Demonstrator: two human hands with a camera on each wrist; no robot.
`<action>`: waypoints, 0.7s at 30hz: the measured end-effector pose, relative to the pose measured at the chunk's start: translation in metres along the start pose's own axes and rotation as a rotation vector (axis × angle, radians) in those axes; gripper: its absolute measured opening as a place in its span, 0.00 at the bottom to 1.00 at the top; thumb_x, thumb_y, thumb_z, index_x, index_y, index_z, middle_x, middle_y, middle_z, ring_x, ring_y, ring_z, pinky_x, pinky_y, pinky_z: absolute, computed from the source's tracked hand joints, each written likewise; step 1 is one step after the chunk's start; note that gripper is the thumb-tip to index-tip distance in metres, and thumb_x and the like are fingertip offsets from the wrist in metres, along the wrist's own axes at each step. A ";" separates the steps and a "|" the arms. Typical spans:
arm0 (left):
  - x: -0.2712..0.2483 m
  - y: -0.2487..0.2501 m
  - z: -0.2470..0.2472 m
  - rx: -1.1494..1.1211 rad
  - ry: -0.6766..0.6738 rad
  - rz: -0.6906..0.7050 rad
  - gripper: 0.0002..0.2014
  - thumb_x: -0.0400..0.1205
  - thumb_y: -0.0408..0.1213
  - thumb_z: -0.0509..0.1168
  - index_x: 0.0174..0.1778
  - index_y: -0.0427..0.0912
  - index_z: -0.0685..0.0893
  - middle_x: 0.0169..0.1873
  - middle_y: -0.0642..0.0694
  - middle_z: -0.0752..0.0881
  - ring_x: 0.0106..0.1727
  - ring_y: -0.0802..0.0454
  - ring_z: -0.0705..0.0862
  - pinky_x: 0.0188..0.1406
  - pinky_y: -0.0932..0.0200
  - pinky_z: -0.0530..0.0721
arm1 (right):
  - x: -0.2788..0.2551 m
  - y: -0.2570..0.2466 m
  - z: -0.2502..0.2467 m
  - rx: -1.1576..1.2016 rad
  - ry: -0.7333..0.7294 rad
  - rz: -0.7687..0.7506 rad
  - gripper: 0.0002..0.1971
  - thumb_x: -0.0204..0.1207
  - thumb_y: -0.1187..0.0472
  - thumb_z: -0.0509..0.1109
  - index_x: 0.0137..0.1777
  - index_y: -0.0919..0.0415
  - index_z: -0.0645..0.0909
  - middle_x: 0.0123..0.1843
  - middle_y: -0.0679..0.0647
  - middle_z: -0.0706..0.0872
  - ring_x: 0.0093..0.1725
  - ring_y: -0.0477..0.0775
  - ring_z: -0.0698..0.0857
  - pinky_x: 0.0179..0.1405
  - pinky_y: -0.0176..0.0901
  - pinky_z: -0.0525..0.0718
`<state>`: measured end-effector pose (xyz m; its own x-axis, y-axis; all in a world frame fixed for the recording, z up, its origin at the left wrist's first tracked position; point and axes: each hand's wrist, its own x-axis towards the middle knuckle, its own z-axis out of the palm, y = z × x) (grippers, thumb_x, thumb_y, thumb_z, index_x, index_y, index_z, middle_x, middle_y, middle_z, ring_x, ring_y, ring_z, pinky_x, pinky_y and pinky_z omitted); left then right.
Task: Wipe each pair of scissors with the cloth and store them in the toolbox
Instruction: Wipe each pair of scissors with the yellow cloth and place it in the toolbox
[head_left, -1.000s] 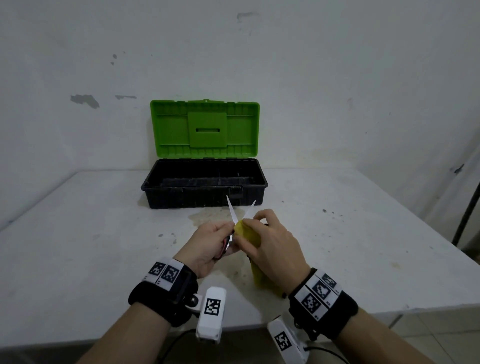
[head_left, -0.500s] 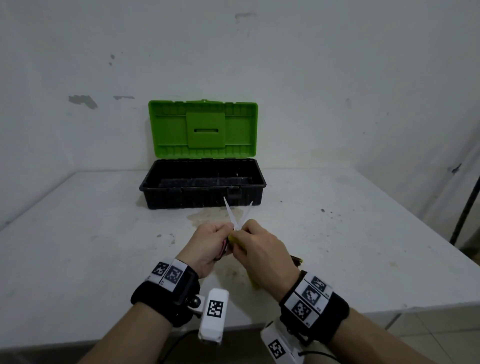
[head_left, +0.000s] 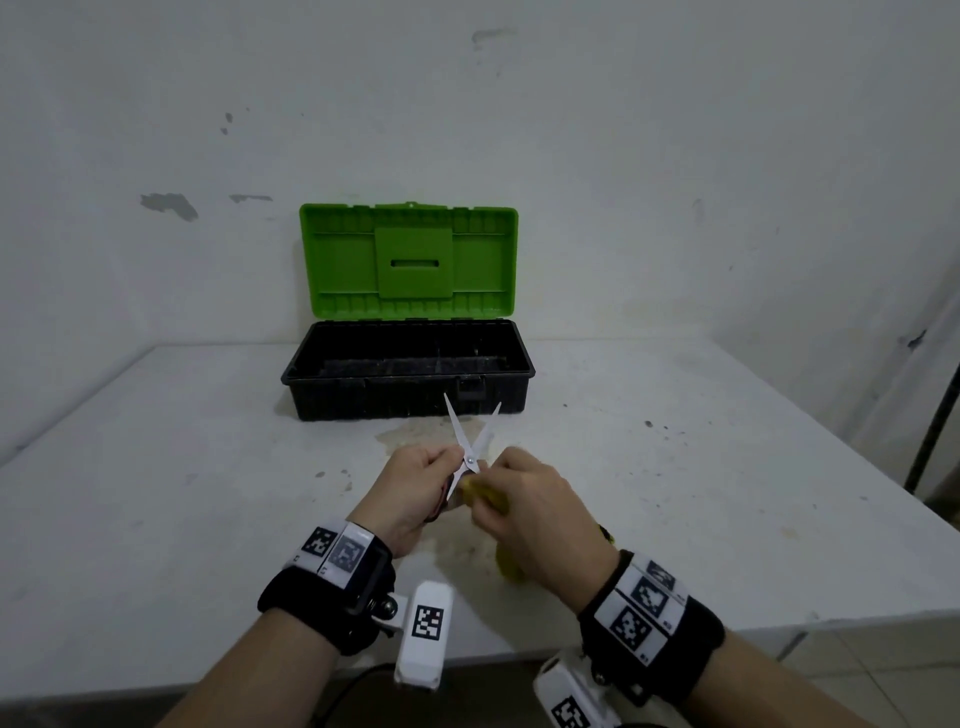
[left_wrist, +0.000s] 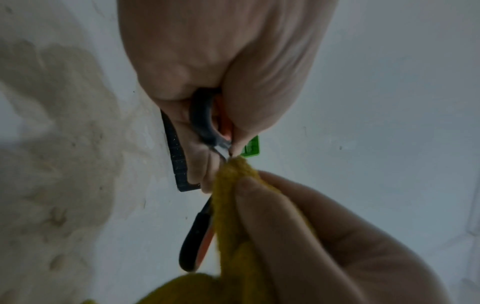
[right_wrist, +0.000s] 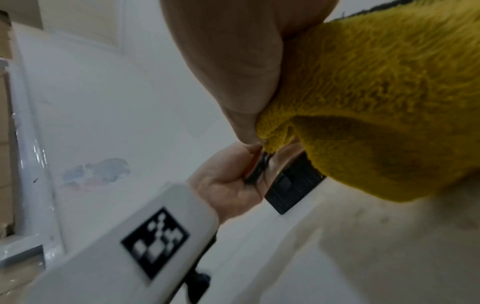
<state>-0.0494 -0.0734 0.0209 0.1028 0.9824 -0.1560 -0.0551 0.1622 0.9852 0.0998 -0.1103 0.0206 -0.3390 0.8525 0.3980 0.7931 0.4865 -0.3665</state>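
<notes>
Wiping under way: left hand (head_left: 415, 491) grips the scissors (head_left: 470, 447) by the handles, blades splayed; right hand (head_left: 540, 512) pinches the cloth (head_left: 491, 499) near the pivot. Toolbox (head_left: 410, 400) apparently empty; storing remains.

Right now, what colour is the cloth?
Mustard yellow cloth, clearest in the right wrist view.

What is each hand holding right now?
Left hand: grips the black-and-orange-handled steel scissors, blades open.
Right hand: pinches the yellow terry cloth.
</notes>
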 end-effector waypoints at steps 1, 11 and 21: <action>0.001 -0.002 -0.001 0.006 -0.006 0.007 0.17 0.90 0.32 0.59 0.36 0.32 0.84 0.27 0.42 0.83 0.30 0.52 0.83 0.40 0.60 0.89 | 0.004 0.003 -0.003 0.005 0.042 0.022 0.09 0.81 0.52 0.66 0.50 0.53 0.87 0.46 0.47 0.77 0.39 0.50 0.80 0.39 0.48 0.84; 0.002 -0.009 -0.003 0.033 -0.031 0.002 0.14 0.88 0.29 0.59 0.40 0.30 0.86 0.28 0.38 0.79 0.38 0.43 0.77 0.59 0.41 0.85 | 0.005 0.008 -0.008 -0.119 -0.099 0.095 0.12 0.82 0.50 0.64 0.50 0.53 0.88 0.47 0.50 0.77 0.39 0.54 0.81 0.40 0.52 0.86; 0.010 -0.012 0.002 0.028 -0.027 0.014 0.16 0.89 0.30 0.60 0.37 0.35 0.86 0.21 0.49 0.80 0.26 0.57 0.81 0.48 0.54 0.92 | 0.009 0.006 -0.010 -0.141 -0.120 0.024 0.11 0.82 0.53 0.64 0.54 0.54 0.87 0.48 0.50 0.75 0.40 0.55 0.80 0.36 0.47 0.82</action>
<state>-0.0457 -0.0658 0.0076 0.1295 0.9815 -0.1407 -0.0286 0.1455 0.9889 0.1063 -0.1014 0.0303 -0.3701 0.8844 0.2844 0.8619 0.4411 -0.2502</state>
